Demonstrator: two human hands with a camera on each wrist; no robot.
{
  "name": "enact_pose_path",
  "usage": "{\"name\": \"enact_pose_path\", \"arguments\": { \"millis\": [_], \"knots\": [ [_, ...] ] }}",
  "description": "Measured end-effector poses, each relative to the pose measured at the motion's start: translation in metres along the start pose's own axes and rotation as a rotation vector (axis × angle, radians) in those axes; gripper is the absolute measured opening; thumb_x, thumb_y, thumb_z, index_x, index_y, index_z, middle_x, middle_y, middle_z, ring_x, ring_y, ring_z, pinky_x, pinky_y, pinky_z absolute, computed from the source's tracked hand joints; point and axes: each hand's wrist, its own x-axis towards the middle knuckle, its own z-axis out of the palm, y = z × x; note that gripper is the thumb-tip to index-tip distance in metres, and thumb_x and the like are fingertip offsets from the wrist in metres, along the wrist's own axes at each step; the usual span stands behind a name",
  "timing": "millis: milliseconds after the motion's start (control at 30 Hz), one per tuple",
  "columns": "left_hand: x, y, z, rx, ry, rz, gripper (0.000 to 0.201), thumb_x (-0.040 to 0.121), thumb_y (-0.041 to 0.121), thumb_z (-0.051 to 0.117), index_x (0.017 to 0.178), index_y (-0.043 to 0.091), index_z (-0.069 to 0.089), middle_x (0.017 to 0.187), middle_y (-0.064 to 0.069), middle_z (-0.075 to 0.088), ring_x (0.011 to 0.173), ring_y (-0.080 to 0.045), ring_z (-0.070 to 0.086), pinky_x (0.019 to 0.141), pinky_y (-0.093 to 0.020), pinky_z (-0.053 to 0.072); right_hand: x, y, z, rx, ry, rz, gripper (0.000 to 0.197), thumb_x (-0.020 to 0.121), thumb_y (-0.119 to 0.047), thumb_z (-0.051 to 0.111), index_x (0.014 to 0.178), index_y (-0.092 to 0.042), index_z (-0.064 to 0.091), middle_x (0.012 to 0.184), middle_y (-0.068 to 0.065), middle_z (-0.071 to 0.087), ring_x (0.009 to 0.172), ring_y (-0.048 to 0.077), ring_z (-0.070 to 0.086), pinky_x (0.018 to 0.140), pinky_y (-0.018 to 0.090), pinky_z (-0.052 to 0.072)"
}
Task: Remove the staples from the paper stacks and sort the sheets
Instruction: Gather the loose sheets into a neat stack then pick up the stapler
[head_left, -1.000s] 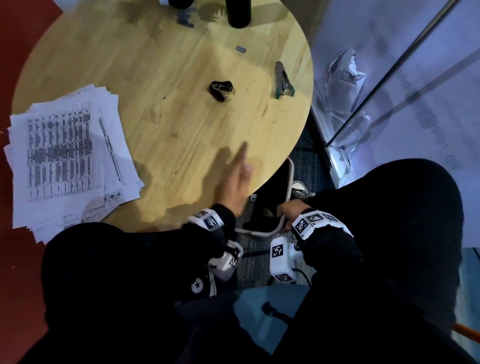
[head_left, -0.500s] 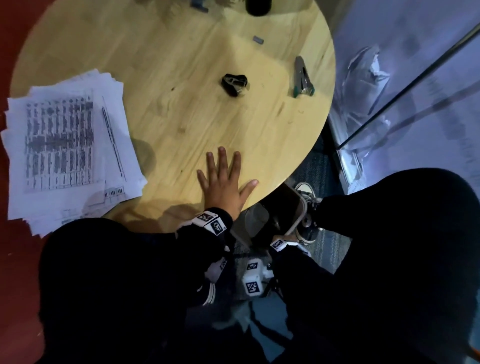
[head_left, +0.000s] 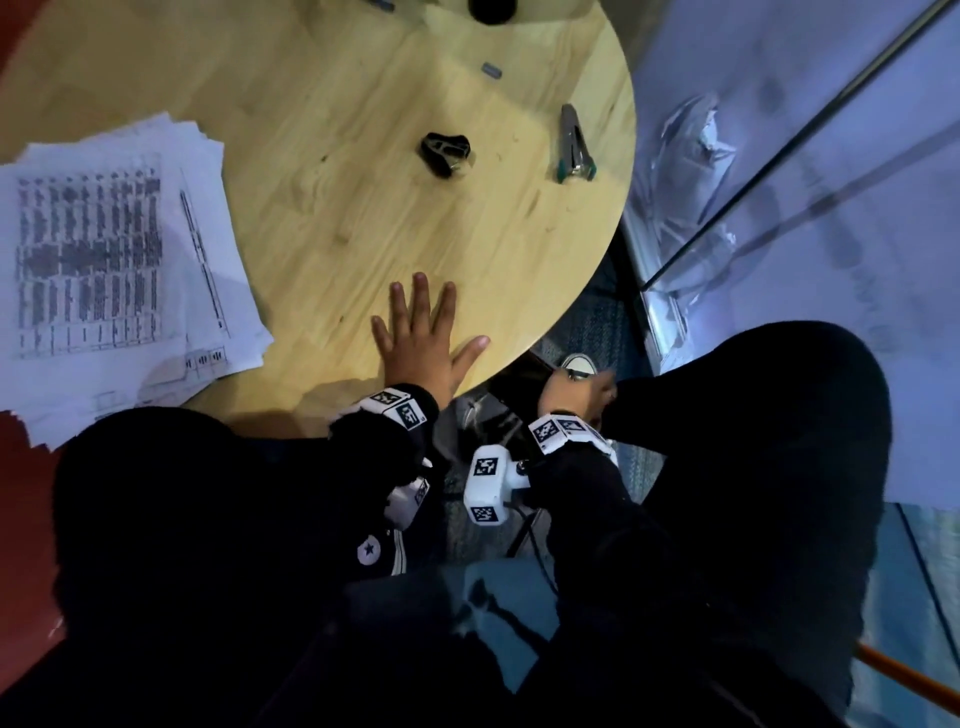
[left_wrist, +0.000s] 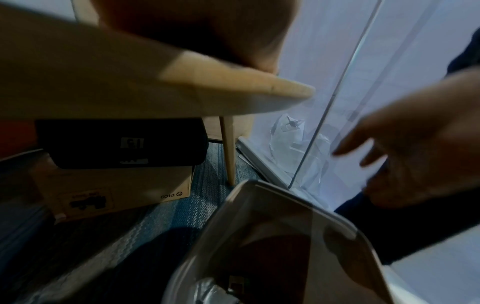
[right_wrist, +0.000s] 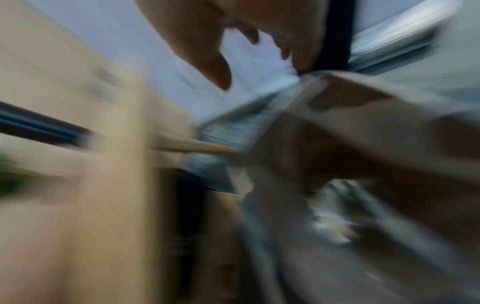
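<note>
Both hands show, the right hand (head_left: 574, 395) badly blurred.

My left hand (left_wrist: 197, 26) lay dark and close at the top of the view, resting on the pale wooden surface (left_wrist: 130, 82), whose rounded edge jutted toward the glass panel (left_wrist: 363, 61). Below it I saw a wooden leg (left_wrist: 230, 152) standing on the blue carpet (left_wrist: 182, 216), a cardboard box (left_wrist: 124, 189) (printed "PICO", upside down) with a black case (left_wrist: 122, 144) on top, and a grey bin (left_wrist: 272, 246) with its rim tilted toward me. My right hand (left_wrist: 415, 144) hung over the bin with its fingers loosely spread, holding nothing. A crumpled plastic bag (left_wrist: 288, 133) lay behind the glass.
</note>
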Motion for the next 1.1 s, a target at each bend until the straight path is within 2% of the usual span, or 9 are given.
{"name": "enact_pose_path", "arguments": {
  "millis": [167, 267, 433, 567, 700, 833, 933, 1000, 1100],
  "knots": [
    [0.012, -0.033, -0.054, -0.652, 0.174, -0.080, 0.058, 0.083, 0.041, 0.059, 0.132, 0.012, 0.053, 0.140, -0.017, 0.045, 0.125, -0.030, 0.049, 0.105, -0.042, 0.040, -0.046, -0.094, -0.010, 0.276, -0.147, -0.620, 0.033, 0.091, -0.002, 0.047, 0.124, -0.005, 0.049, 0.129, 0.007, 0.042, 0.100, 0.015, 0.051, 0.076, 0.014, 0.034],
    [0.015, -0.085, -0.115, -0.697, 0.476, -0.285, 0.037, 0.088, 0.031, 0.060, 0.118, 0.009, 0.064, 0.121, -0.018, 0.060, 0.110, -0.032, 0.058, 0.096, -0.035, 0.044, -0.083, -0.135, 0.017, 0.200, -0.370, -0.698, 0.029, 0.092, -0.005, 0.049, 0.120, -0.005, 0.052, 0.121, 0.010, 0.053, 0.090, 0.015, 0.049, 0.074, 0.014, 0.031],
    [-0.003, -0.217, -0.177, -0.665, 0.736, -0.707, 0.025, 0.091, 0.026, 0.057, 0.107, 0.011, 0.069, 0.115, -0.015, 0.067, 0.111, -0.032, 0.059, 0.092, -0.031, 0.041, -0.133, -0.151, 0.078, -0.219, -0.742, -0.622, 0.056, 0.092, -0.024, 0.056, 0.139, -0.006, 0.030, 0.118, 0.015, 0.058, 0.111, 0.032, 0.056, 0.082, 0.033, 0.041],
    [-0.005, -0.329, -0.148, -0.658, 0.397, -0.986, 0.050, 0.083, 0.036, 0.065, 0.128, 0.017, 0.052, 0.134, -0.017, 0.052, 0.118, -0.037, 0.053, 0.103, -0.040, 0.040, -0.152, -0.142, 0.125, -0.581, -0.823, -0.677, 0.065, 0.091, -0.029, 0.058, 0.140, 0.000, 0.026, 0.136, 0.020, 0.045, 0.121, 0.034, 0.047, 0.080, 0.032, 0.039],
    [-0.023, -0.349, -0.145, -0.687, 0.286, -1.024, 0.054, 0.086, 0.007, 0.064, 0.136, 0.005, 0.046, 0.138, -0.016, 0.048, 0.122, -0.034, 0.050, 0.104, -0.035, 0.038, -0.165, -0.126, 0.167, -0.923, -0.859, -0.735, 0.059, 0.088, -0.039, 0.058, 0.133, -0.003, 0.042, 0.138, 0.017, 0.041, 0.123, 0.033, 0.044, 0.081, 0.033, 0.036],
    [-0.025, -0.357, -0.147, -0.825, -0.078, -1.039, 0.050, 0.084, 0.020, 0.071, 0.124, -0.005, 0.056, 0.096, -0.022, 0.063, 0.081, -0.031, 0.057, 0.085, -0.036, 0.044, -0.172, -0.122, 0.185, -1.007, -0.733, -0.770, 0.063, 0.086, -0.037, 0.062, 0.134, -0.003, 0.040, 0.139, 0.018, 0.032, 0.120, 0.035, 0.044, 0.089, 0.038, 0.043],
    [-0.020, -0.353, -0.147, -0.833, -0.060, -1.023, 0.071, 0.078, 0.049, 0.070, 0.119, -0.008, 0.057, 0.087, -0.026, 0.063, 0.075, -0.033, 0.057, 0.068, -0.029, 0.049, -0.172, -0.125, 0.190, -0.963, -0.721, -0.741, 0.078, 0.076, -0.038, 0.072, 0.135, -0.003, 0.035, 0.139, 0.017, 0.028, 0.123, 0.037, 0.042, 0.099, 0.043, 0.043],
    [-0.015, -0.354, -0.145, -0.799, 0.031, -1.008, 0.080, 0.080, 0.063, 0.057, 0.120, -0.006, 0.056, 0.081, -0.024, 0.061, 0.079, -0.030, 0.054, 0.074, -0.031, 0.040, -0.172, -0.128, 0.194, -0.924, -0.715, -0.730, 0.079, 0.076, -0.037, 0.072, 0.135, -0.002, 0.034, 0.139, 0.017, 0.029, 0.122, 0.037, 0.043, 0.099, 0.042, 0.043],
    [-0.011, -0.359, -0.146, -0.788, 0.028, -0.968, 0.081, 0.083, 0.053, 0.061, 0.136, -0.004, 0.041, 0.127, -0.029, 0.054, 0.115, -0.038, 0.053, 0.088, -0.037, 0.039, -0.171, -0.132, 0.197, -0.874, -0.661, -0.731, 0.072, 0.080, -0.038, 0.069, 0.133, -0.002, 0.038, 0.136, 0.017, 0.035, 0.123, 0.035, 0.043, 0.099, 0.038, 0.040]
  ]
}}
